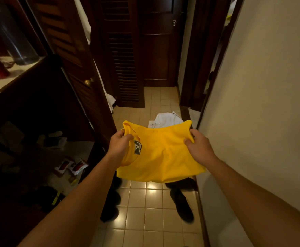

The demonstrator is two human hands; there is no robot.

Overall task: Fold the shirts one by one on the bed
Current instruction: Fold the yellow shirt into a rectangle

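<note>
A yellow shirt (160,154) with a small dark badge hangs in the air in front of me, above a tiled floor. My left hand (119,146) grips its left edge near the badge, fingers curled into the cloth. My right hand (200,147) grips the right edge the same way. The shirt looks partly doubled over, its lower edge sagging between my hands. A pale white shirt (166,120) lies crumpled on the floor just beyond the yellow one. No bed is in view.
I stand in a narrow hallway. A cream wall (261,104) runs along the right. An open dark louvred wardrobe door (74,68) with a brass knob and cluttered shelves (53,157) stand on the left. Dark closed doors (156,50) are ahead. My dark shoes (182,205) are on the tiles.
</note>
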